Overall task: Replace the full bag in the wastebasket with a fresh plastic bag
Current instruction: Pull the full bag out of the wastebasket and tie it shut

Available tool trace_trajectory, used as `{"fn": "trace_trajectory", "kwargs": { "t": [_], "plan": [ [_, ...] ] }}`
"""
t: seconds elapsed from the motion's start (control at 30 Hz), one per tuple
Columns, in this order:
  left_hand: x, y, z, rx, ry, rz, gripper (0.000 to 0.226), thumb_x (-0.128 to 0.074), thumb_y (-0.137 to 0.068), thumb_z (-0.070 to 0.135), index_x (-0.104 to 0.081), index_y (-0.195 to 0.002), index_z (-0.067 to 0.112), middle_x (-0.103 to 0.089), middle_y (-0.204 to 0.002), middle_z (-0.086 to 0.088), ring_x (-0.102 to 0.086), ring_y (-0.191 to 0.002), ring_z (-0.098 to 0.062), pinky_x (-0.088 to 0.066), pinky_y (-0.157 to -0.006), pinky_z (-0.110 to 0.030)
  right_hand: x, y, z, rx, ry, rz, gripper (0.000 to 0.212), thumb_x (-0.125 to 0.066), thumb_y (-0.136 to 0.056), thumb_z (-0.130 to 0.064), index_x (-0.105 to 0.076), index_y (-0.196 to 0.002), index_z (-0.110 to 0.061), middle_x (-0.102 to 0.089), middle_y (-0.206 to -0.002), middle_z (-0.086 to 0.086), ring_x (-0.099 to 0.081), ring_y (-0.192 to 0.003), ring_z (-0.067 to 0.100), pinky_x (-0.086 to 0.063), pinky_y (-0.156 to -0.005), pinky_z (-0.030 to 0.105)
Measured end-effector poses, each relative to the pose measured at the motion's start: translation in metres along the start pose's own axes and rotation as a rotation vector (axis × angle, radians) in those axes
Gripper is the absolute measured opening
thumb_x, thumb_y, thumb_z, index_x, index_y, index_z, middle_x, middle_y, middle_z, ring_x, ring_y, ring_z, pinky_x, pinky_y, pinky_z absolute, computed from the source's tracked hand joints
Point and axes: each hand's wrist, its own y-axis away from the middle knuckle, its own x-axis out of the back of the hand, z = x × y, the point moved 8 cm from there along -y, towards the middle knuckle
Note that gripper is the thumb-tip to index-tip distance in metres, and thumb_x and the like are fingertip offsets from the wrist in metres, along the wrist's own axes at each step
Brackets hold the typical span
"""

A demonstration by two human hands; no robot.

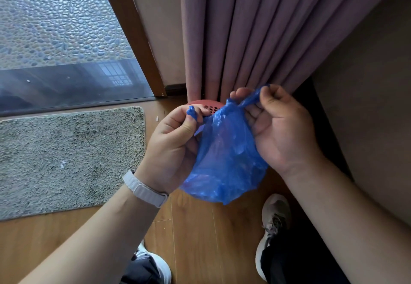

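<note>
A blue plastic bag (224,159) hangs between my hands above the wooden floor. My left hand (175,143) pinches one twisted handle of the bag between thumb and fingers. My right hand (280,128) pinches the other handle, pulled up and to the right. Behind the bag, a red wastebasket (209,105) with a perforated wall shows only as a small arc at the foot of the curtain; its inside is hidden.
A mauve curtain (244,30) hangs straight ahead. A grey shaggy mat (66,159) lies on the floor at left, before a glass door with a brown frame (133,34). My two shoes (273,221) stand on the wood floor below. A beige wall is at right.
</note>
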Motion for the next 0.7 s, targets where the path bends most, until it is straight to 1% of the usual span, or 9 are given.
{"fn": "trace_trajectory", "kwargs": {
  "t": [0.07,0.13,0.17,0.27,0.37,0.47,0.53,0.63,0.7],
  "plan": [
    [0.000,-0.001,-0.001,0.020,0.086,-0.023,0.037,-0.033,-0.096,0.006,-0.063,-0.075,0.011,-0.068,-0.088,-0.004,-0.065,-0.089,-0.015,-0.052,-0.080,-0.027,-0.006,0.003,-0.004,-0.053,-0.118,-0.072,0.021,-0.037,-0.099,-0.010,-0.048,-0.081,-0.013,-0.064,-0.064,0.006,-0.068,-0.073,0.022,-0.057,-0.071,0.033],
    [-0.002,-0.001,0.000,0.012,0.140,-0.060,0.021,-0.036,-0.094,0.008,-0.053,-0.082,0.008,-0.064,-0.087,-0.007,-0.063,-0.096,-0.021,-0.049,-0.088,-0.032,-0.011,0.003,-0.005,-0.083,-0.147,-0.119,0.022,-0.036,-0.098,-0.012,-0.045,-0.078,-0.013,-0.051,-0.056,0.002,-0.058,-0.057,0.017,-0.052,-0.060,0.025],
    [-0.003,-0.002,0.000,0.014,0.148,-0.061,0.015,-0.039,-0.093,0.009,-0.049,-0.083,0.008,-0.060,-0.081,-0.007,-0.062,-0.091,-0.021,-0.049,-0.087,-0.032,-0.011,0.003,-0.005,-0.084,-0.125,-0.125,0.024,-0.035,-0.099,-0.011,-0.043,-0.076,-0.014,-0.044,-0.054,0.001,-0.050,-0.052,0.015,-0.048,-0.055,0.023],
    [0.007,-0.003,-0.003,0.017,0.026,0.014,0.013,-0.040,-0.093,0.008,-0.047,-0.082,0.007,-0.043,-0.067,-0.004,-0.046,-0.065,-0.016,-0.047,-0.070,-0.025,-0.004,-0.002,-0.004,-0.022,0.082,-0.098,0.025,-0.035,-0.101,-0.008,-0.045,-0.078,-0.013,-0.034,-0.053,-0.001,-0.034,-0.048,0.014,-0.042,-0.054,0.023],
    [0.026,-0.007,-0.002,-0.023,-0.258,0.067,0.015,-0.046,-0.093,0.009,-0.053,-0.080,0.009,-0.037,-0.062,-0.006,-0.031,-0.060,-0.020,-0.045,-0.065,-0.024,0.001,-0.003,-0.005,0.079,0.348,-0.103,0.019,-0.040,-0.099,-0.009,-0.047,-0.082,-0.013,-0.033,-0.052,-0.004,-0.031,-0.047,0.013,-0.045,-0.057,0.029],
    [0.045,-0.009,0.002,-0.020,-0.477,0.076,0.011,-0.056,-0.086,0.023,-0.060,-0.079,0.017,-0.044,-0.068,-0.011,-0.037,-0.061,-0.023,-0.047,-0.064,-0.024,0.001,-0.003,-0.004,0.160,0.644,-0.143,0.014,-0.044,-0.094,-0.016,-0.048,-0.081,-0.018,-0.039,-0.051,-0.012,-0.035,-0.045,0.008,-0.041,-0.053,0.034],
    [0.057,-0.009,0.006,-0.014,-0.581,0.102,0.010,-0.058,-0.081,0.030,-0.064,-0.074,0.024,-0.052,-0.067,0.000,-0.045,-0.059,-0.014,-0.048,-0.063,-0.026,0.005,-0.005,-0.001,0.187,0.797,-0.160,0.015,-0.045,-0.094,-0.021,-0.047,-0.078,-0.022,-0.040,-0.053,-0.012,-0.036,-0.047,0.009,-0.034,-0.050,0.034],
    [0.071,-0.009,0.015,-0.034,-0.698,0.139,0.012,-0.057,-0.081,0.029,-0.064,-0.072,0.027,-0.054,-0.061,0.011,-0.046,-0.053,-0.007,-0.045,-0.062,-0.031,0.013,-0.009,-0.003,0.243,0.991,-0.149,0.020,-0.045,-0.095,-0.024,-0.046,-0.076,-0.026,-0.043,-0.052,-0.015,-0.037,-0.049,0.002,-0.033,-0.050,0.023],
    [0.077,-0.007,0.024,-0.061,-0.737,0.166,0.013,-0.056,-0.081,0.029,-0.065,-0.071,0.029,-0.054,-0.058,0.012,-0.044,-0.050,-0.004,-0.041,-0.062,-0.032,0.018,-0.011,-0.004,0.269,1.087,-0.138,0.020,-0.045,-0.097,-0.021,-0.045,-0.077,-0.023,-0.045,-0.053,-0.017,-0.040,-0.049,0.001,-0.034,-0.050,0.018]
  ]
}}
